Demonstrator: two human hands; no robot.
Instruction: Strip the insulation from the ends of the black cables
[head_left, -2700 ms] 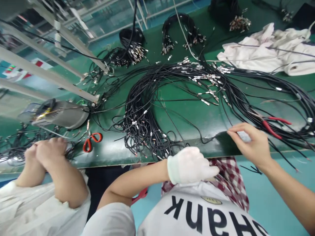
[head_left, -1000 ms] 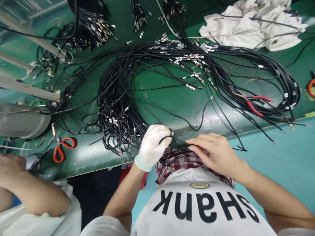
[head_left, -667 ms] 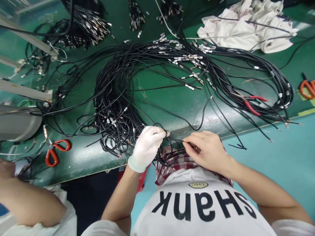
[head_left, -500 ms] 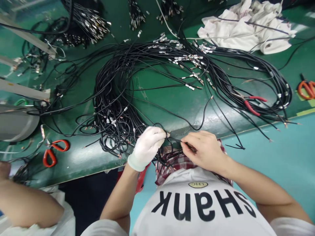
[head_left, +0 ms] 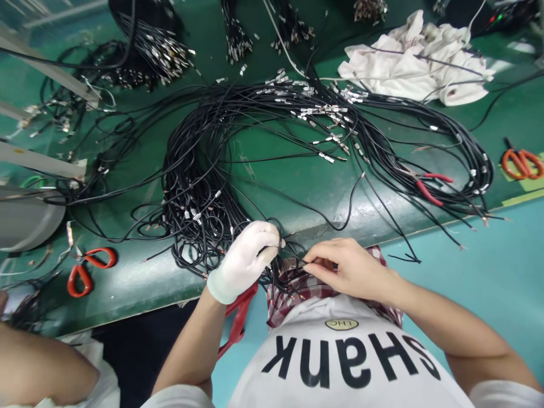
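Both hands had drawn closer at the green table (head_left: 297,187) edge; left hand (head_left: 244,259) gripped wires (head_left: 204,170), right hand (head_left: 348,271) pinched one wire (head_left: 297,256) lying crosswise.

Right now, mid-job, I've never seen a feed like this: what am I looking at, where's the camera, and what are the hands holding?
There is one view, from a camera worn on the person's head, looking down at a green table. The gloved left hand grips a bunch of black wires at the near edge. The bare right hand pinches a single wire end beside it. Farther off lie red pliers, orange scissors, and a white cloth. The arm at lower left belongs to a co-worker.
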